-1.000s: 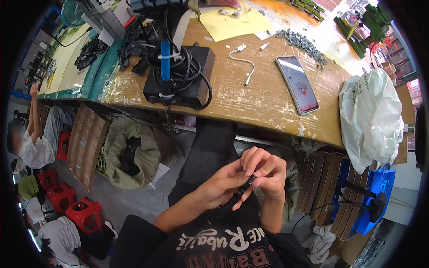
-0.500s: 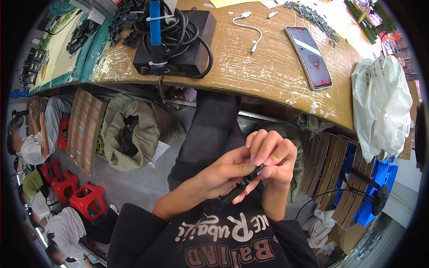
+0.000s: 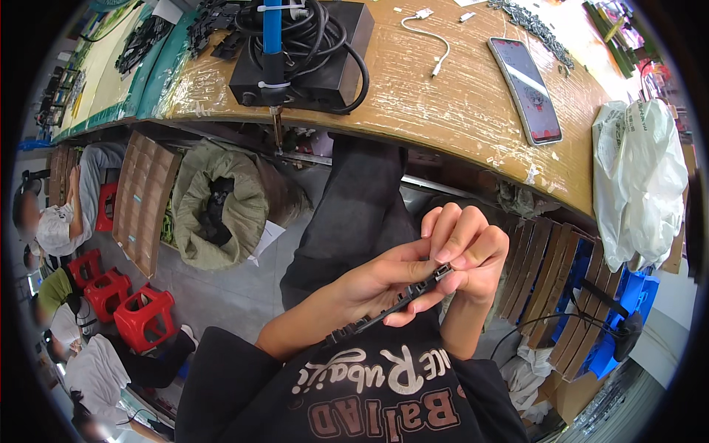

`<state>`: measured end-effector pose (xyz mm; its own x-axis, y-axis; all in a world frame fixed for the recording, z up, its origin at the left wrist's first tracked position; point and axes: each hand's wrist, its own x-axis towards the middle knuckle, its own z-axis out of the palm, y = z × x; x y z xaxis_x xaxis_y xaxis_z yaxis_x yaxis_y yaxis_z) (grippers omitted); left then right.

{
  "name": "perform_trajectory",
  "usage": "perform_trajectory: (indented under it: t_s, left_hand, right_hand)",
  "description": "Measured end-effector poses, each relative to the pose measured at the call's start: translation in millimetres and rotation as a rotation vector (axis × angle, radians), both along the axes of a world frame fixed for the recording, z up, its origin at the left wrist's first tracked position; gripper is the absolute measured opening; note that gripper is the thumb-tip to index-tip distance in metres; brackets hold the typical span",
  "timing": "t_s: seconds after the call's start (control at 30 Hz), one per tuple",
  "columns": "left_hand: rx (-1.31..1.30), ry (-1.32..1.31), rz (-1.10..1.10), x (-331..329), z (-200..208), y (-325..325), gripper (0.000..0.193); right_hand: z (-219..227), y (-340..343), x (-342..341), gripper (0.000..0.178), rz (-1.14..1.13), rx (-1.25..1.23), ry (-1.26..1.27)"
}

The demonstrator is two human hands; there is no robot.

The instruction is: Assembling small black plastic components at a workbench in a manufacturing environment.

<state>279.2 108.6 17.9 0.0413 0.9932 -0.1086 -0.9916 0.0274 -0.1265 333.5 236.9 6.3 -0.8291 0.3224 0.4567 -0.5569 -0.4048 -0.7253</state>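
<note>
A long, narrow black plastic strip with small notches and blocks along it slants across the front of my shirt. My left hand is closed around its middle, thumb pointing toward the upper end. At that upper end, my right hand pinches the tip between thumb and fingers. A small metallic-looking opening shows at the tip, close to both thumbs. The strip's lower end sticks out beneath my left wrist. Whether my right fingers also hold a smaller piece is hidden.
Ahead stands the wrapped table, with a black box under coiled cable, a blue-handled soldering iron, a white cable and a phone. A white plastic bag hangs right. Left are a sack, red stools and other people.
Both hands have shifted slightly right in the picture, still on the strip. The strip has turned so its notched side shows more. The surroundings have shifted a little with the view.
</note>
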Motion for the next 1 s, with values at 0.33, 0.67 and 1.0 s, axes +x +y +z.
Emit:
perform_trajectory:
  t_s: [0.33,0.67,1.0]
  left_hand:
    - [-0.003,0.075,-0.040,1.4,-3.5,0.2,0.032]
    - [-0.054,0.243,-0.036,-0.1,-2.9,0.4,0.029]
    - [0.060,0.058,-0.132,0.3,-14.3,-14.6,0.027]
  right_hand:
    - [-4.5,2.8,4.5,0.028,0.094,-0.062,-0.027]
    - [-6.4,2.6,4.1,0.027,0.148,-0.082,-0.013]
    - [-5.7,3.8,-6.3,0.023,0.316,0.056,-0.017]
